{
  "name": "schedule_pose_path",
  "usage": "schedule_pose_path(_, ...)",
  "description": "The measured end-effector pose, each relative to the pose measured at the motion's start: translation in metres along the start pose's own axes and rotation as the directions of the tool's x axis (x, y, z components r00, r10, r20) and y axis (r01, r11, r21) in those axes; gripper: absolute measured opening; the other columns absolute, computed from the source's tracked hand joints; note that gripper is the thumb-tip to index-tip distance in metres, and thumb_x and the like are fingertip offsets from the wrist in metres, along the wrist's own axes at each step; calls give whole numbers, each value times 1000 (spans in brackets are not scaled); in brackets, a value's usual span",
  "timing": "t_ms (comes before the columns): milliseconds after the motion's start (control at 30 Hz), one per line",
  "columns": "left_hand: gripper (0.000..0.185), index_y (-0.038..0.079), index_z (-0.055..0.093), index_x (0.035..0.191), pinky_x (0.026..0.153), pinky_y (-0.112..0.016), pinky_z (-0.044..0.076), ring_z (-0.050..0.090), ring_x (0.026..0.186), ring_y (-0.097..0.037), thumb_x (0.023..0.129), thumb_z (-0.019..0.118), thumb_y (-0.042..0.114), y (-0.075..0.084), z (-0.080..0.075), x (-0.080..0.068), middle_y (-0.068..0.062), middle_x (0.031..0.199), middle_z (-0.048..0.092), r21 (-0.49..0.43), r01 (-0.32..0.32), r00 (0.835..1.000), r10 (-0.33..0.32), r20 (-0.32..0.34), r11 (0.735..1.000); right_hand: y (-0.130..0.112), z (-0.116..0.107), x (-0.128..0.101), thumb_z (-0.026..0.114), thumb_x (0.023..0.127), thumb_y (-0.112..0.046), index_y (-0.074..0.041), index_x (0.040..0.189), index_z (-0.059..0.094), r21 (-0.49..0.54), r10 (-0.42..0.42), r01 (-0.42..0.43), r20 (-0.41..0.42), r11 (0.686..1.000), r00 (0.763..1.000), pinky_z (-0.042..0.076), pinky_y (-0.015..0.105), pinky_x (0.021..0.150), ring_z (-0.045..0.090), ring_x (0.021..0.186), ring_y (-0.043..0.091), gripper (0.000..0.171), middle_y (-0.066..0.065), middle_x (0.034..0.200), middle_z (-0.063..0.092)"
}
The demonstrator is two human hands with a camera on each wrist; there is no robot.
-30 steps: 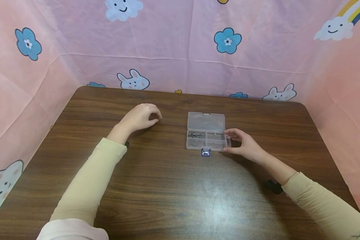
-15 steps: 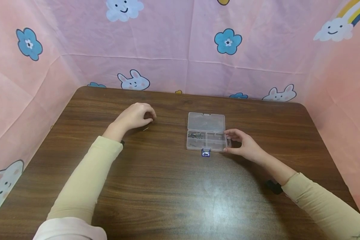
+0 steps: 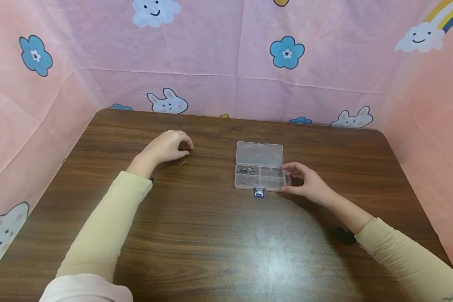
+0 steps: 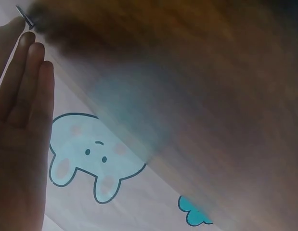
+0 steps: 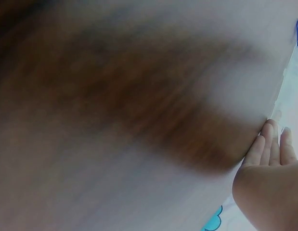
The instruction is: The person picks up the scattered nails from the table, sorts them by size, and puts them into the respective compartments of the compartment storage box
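Observation:
A small clear plastic compartment box [image 3: 259, 161] lies on the brown table [image 3: 211, 235], its lid folded flat away from me and a blue latch [image 3: 258, 192] at the near edge. Several small nails [image 3: 245, 170] sit in its far left compartment. My right hand [image 3: 285, 178] holds the box's right end between thumb and fingers; its fingertips [image 5: 269, 132] show against the box edge in the right wrist view. My left hand [image 3: 188, 150] rests on the table left of the box, fingertips pinching a tiny nail [image 4: 24, 17]. Another loose nail [image 3: 183, 162] lies just beside that hand.
Pink cloth walls [image 3: 219, 54] printed with rabbits, flowers and clouds close the table on the left, back and right. Both forearms in beige sleeves [image 3: 105, 226] lie over the near half of the table.
My left hand has drawn back a little to the left, and a loose nail now shows on the table beside it. The right hand and the box have stayed put.

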State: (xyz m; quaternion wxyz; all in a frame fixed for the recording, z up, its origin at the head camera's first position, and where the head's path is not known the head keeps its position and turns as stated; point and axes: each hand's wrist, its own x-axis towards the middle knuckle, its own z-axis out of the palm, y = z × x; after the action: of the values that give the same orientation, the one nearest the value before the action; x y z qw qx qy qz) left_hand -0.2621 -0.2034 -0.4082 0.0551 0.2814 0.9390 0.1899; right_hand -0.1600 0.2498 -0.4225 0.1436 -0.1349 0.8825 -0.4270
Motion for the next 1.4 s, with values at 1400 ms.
schedule_pose_path(1400, 12, 8, 74, 94, 76, -37, 50, 56, 77, -19, 94, 64, 1, 13, 5, 1, -4, 87, 66, 50, 43, 998, -45, 50, 998, 1, 0, 0, 84, 91, -11, 1, 146, 53, -6, -14, 14, -5, 1000, 1000, 40, 62, 122, 55, 138, 45, 64, 26, 145, 59)
